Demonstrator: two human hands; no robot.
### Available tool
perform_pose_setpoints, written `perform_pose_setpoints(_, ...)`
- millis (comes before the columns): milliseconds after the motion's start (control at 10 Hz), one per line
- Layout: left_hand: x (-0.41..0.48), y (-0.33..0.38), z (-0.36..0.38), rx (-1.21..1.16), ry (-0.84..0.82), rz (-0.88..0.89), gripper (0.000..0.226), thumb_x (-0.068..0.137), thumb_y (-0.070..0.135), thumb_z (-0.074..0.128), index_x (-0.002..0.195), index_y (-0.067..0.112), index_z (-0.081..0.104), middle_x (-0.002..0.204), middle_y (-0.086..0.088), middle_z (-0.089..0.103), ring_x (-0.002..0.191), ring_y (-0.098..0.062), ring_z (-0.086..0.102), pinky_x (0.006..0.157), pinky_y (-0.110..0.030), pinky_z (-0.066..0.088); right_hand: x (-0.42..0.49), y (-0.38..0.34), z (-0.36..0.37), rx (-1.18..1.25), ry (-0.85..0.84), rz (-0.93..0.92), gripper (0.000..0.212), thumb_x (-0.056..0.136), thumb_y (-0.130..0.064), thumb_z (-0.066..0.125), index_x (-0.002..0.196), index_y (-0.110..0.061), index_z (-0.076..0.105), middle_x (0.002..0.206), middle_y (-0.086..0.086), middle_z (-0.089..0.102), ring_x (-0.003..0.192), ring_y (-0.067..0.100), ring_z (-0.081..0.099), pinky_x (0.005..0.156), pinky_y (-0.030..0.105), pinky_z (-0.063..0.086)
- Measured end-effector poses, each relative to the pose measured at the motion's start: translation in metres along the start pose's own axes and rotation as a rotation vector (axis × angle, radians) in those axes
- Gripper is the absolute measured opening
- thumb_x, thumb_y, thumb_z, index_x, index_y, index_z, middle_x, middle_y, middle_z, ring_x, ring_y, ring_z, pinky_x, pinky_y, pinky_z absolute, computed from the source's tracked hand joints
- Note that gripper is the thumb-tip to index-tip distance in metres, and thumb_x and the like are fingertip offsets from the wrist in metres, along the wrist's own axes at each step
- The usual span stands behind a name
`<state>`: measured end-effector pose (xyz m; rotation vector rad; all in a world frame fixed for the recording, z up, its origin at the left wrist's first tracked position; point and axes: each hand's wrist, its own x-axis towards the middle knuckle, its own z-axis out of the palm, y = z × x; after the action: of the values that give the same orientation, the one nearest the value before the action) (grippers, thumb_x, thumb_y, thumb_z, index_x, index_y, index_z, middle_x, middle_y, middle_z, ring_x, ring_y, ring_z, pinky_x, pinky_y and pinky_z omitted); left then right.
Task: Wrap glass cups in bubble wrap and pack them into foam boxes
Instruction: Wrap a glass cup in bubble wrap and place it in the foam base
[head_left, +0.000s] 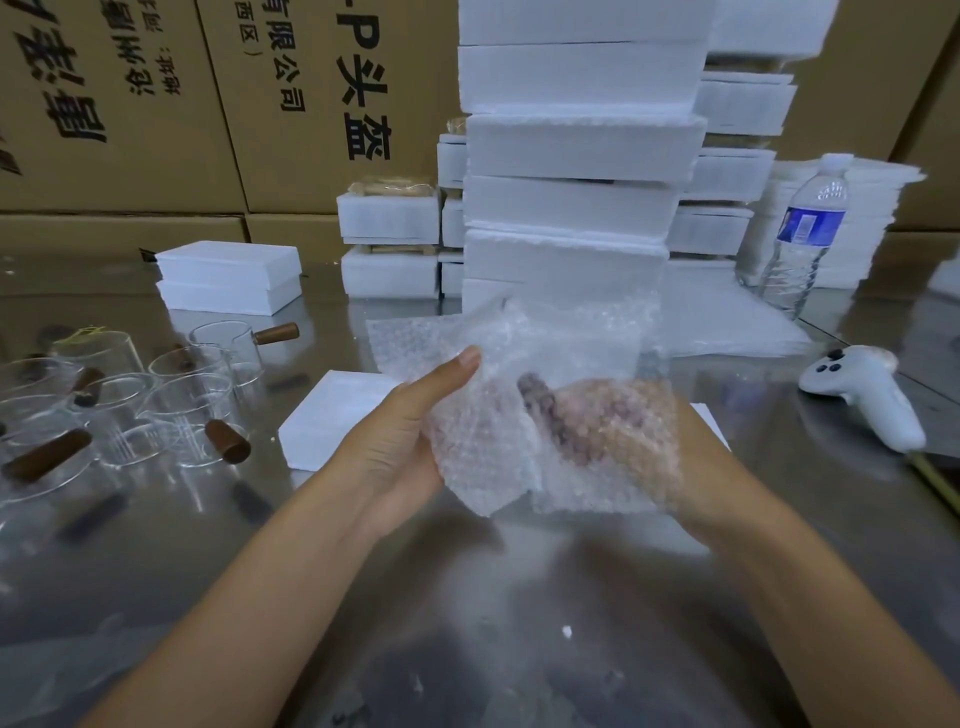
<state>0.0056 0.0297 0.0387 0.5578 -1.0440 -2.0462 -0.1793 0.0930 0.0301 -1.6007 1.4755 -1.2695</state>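
The left hand (400, 436) and right hand (623, 436) grip the bubble wrap (483, 467) bundled round a brown-handled cup (540, 410), at centre above the tabletop (467, 597), hiding part of a foam box (332, 421). Bare glass cups (171, 410) stand at 9 o'clock, a foam stack (571, 208) at 12, a water bottle (805, 234) at 2 and a controller (872, 395) at 3.
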Motion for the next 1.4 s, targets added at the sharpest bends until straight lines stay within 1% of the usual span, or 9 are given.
perform_pose_setpoints(200,0.003,0.004,-0.003,-0.252,-0.039,0.033,0.055,0.057,0.03,0.082,0.108,0.01,0.073,0.116,-0.013,0.068,0.103,-0.031,0.067,0.084,-0.05,0.054,-0.002,-0.019,-0.005,0.325,0.323,-0.123,0.067,0.081,-0.073,0.023,0.073,-0.033,0.076,0.071,-0.006,0.071,0.071,0.005,0.066,0.081,0.03,0.044)
perform_pose_setpoints(400,0.003,0.007,-0.006,-0.4,-0.002,0.137,0.048,0.066,0.032,0.073,0.108,0.009,0.068,0.103,-0.009,0.073,0.09,-0.023,0.071,0.068,-0.038,0.059,0.002,-0.017,0.0,0.309,0.123,-0.169,0.081,0.042,-0.09,0.055,0.116,-0.06,0.042,0.103,-0.032,0.059,0.106,-0.001,0.058,0.079,0.02,0.051)
perform_pose_setpoints(500,0.004,0.005,-0.005,-0.399,0.014,0.153,0.044,0.071,0.033,0.066,0.108,0.01,0.068,0.104,-0.009,0.073,0.091,-0.023,0.071,0.07,-0.035,0.059,-0.002,-0.013,0.004,0.201,-0.052,-0.206,0.078,0.063,-0.063,0.071,0.126,-0.069,0.026,0.121,-0.029,0.054,0.117,0.012,0.056,0.088,0.023,0.05)
perform_pose_setpoints(600,0.005,0.001,-0.004,-0.36,0.023,0.146,0.061,0.064,0.035,0.072,0.12,0.011,0.064,0.118,-0.012,0.067,0.107,-0.028,0.065,0.093,-0.045,0.05,-0.005,-0.01,0.002,0.193,0.007,-0.267,0.065,0.059,-0.048,0.083,0.117,-0.05,0.055,0.114,-0.026,0.061,0.099,0.004,0.065,0.08,0.017,0.05)
perform_pose_setpoints(700,0.005,-0.003,-0.007,-0.37,-0.023,0.139,0.043,0.067,0.033,0.072,0.104,0.011,0.074,0.11,-0.011,0.07,0.098,-0.027,0.069,0.083,-0.045,0.056,-0.002,-0.012,0.001,0.276,0.161,-0.25,0.012,0.067,-0.033,0.08,0.075,-0.033,0.071,0.085,-0.01,0.071,0.075,0.006,0.067,0.07,0.014,0.049)
perform_pose_setpoints(900,0.005,-0.006,-0.005,-0.389,-0.097,0.149,0.046,0.057,0.03,0.085,0.099,0.013,0.076,0.116,-0.012,0.068,0.105,-0.03,0.066,0.088,-0.049,0.053,0.005,-0.018,0.0,0.694,0.14,0.001,0.009,0.066,-0.032,0.07,0.073,-0.028,0.066,0.101,0.002,0.065,0.088,0.019,0.064,0.086,0.04,0.053)
perform_pose_setpoints(1000,0.005,-0.005,-0.001,-0.411,-0.062,0.179,0.033,0.068,0.029,0.073,0.098,0.014,0.077,0.115,-0.012,0.069,0.104,-0.028,0.067,0.087,-0.044,0.055,0.01,-0.035,0.003,0.868,0.159,0.023,0.003,0.073,-0.028,0.067,0.071,-0.028,0.064,0.105,0.008,0.059,0.095,0.03,0.056,0.075,0.04,0.057)
perform_pose_setpoints(1200,0.006,-0.004,0.001,-0.512,-0.173,0.243,0.089,0.038,0.018,0.096,0.121,0.009,0.063,0.125,-0.014,0.063,0.113,-0.031,0.062,0.093,-0.044,0.05,0.029,-0.07,0.009,0.933,0.27,-0.096,0.015,0.095,-0.024,0.051,0.081,-0.026,0.054,0.098,-0.003,0.071,0.095,0.019,0.068,0.082,0.032,0.054)
perform_pose_setpoints(1400,0.007,-0.003,-0.004,-0.413,-0.202,0.241,0.064,0.038,0.023,0.096,0.098,0.015,0.077,0.115,-0.008,0.069,0.102,-0.026,0.067,0.088,-0.039,0.055,0.044,-0.097,0.009,0.957,0.361,-0.175,0.018,0.1,-0.021,0.043,0.083,-0.025,0.048,0.088,-0.007,0.07,0.09,0.012,0.068,0.079,0.028,0.051)
